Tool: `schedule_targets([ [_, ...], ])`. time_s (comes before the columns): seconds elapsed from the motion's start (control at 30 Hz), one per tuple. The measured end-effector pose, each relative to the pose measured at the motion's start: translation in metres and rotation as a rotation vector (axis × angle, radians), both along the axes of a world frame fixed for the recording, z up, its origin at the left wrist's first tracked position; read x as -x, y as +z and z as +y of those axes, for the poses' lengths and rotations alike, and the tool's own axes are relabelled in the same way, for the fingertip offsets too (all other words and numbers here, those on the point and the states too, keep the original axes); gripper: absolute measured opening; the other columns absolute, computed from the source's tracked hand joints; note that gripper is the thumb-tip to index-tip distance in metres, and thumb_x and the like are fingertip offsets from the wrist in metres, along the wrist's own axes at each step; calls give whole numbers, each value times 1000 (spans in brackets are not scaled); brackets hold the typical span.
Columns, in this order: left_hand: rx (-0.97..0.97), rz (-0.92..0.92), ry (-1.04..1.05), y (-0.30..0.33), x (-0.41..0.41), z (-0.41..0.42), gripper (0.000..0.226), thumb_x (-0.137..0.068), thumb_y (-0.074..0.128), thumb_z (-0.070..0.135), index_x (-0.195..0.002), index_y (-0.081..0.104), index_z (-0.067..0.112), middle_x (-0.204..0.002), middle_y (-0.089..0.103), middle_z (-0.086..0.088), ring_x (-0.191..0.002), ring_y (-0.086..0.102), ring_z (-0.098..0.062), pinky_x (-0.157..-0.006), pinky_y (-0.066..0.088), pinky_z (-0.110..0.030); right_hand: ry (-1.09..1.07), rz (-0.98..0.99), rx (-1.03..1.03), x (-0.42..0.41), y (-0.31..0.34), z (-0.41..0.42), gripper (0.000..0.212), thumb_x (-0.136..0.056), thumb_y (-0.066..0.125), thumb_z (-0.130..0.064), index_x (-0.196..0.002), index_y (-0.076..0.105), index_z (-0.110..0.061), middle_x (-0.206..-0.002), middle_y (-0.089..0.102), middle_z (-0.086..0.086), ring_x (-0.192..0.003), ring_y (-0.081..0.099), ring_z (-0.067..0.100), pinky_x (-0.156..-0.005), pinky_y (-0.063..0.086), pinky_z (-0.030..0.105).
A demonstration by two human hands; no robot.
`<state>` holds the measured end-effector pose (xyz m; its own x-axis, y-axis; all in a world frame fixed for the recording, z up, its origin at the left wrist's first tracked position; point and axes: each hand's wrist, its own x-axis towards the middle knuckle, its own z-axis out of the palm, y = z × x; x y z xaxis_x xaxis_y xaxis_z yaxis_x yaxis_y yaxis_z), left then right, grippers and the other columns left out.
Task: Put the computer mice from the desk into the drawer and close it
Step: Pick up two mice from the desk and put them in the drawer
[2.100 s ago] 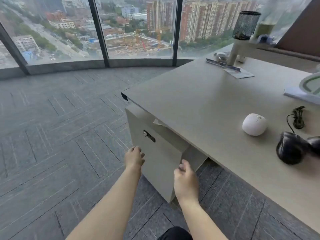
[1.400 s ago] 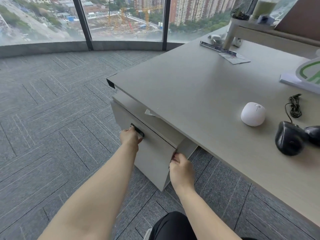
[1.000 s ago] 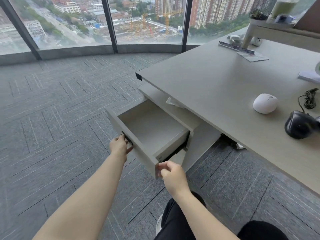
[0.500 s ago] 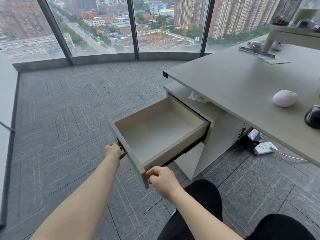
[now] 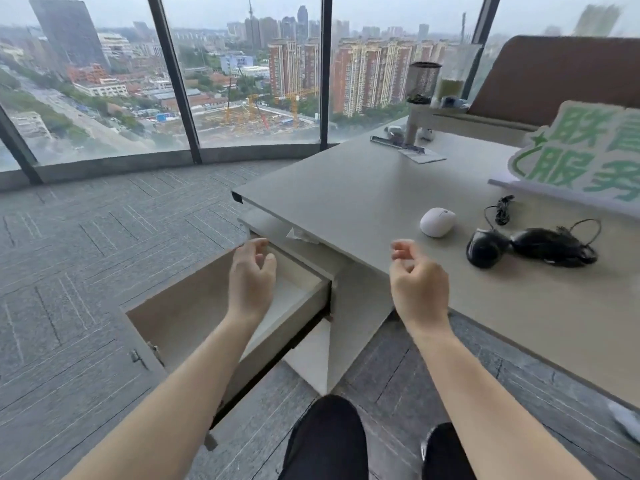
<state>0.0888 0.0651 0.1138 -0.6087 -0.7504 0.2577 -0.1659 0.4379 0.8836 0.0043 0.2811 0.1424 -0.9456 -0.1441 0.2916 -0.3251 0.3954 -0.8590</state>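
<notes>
The drawer (image 5: pixel 207 306) at lower centre is pulled open and looks empty. No mouse is stowed yet: the white mouse (image 5: pixel 437 221) and two black mice (image 5: pixel 483 248) (image 5: pixel 547 244) lie on the counter (image 5: pixel 346 188) at right. Both the left hand (image 5: pixel 251 278) and right hand (image 5: pixel 419 285) hover with fingers loosely curled, holding nothing. Clear counter lies between the right hand and the mice; the counter's edge overhangs the drawer's back.

Single head-worn wide-angle view, facing forward and down from above, close over the counter (image 5: pixel 363 188) corner, windows beyond
</notes>
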Motion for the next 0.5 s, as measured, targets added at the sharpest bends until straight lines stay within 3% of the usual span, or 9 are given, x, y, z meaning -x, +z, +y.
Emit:
schedule_targets([
  [0.13,16,-38,-268,25,93,79,39,-93,51,17,-131,52,15,-132,54,-6,-111,58,-20,-96,47,-35,-261,119,-250,74,6,61,37,-83,57,-14,-120,62,-17,-119,59,12,-109,48,35,-91,40,37],
  [0.27,162,-241,-512,28,174,137,54,-92,53,29,-143,41,21,-148,39,-8,-130,47,-28,-106,40,-39,-287,20,-524,119,-8,93,52,-87,59,-37,-137,49,-26,-142,44,17,-121,42,42,-104,35,44],
  [0.4,298,-422,-582,24,232,170,61,-92,50,39,-149,29,34,-162,17,-11,-143,28,-36,-111,31,-42,-234,-68,-631,144,-16,101,59,-89,49,-56,-144,39,-38,-159,25,14,-133,34,40,-111,28,45],
  [0.5,448,-503,-546,19,254,180,54,-89,51,39,-142,38,35,-156,28,-14,-135,35,-38,-106,35,-42,-226,-51,-656,153,-16,101,54,-88,51,-54,-138,46,-35,-155,32,13,-129,39,39,-108,33,46],
])
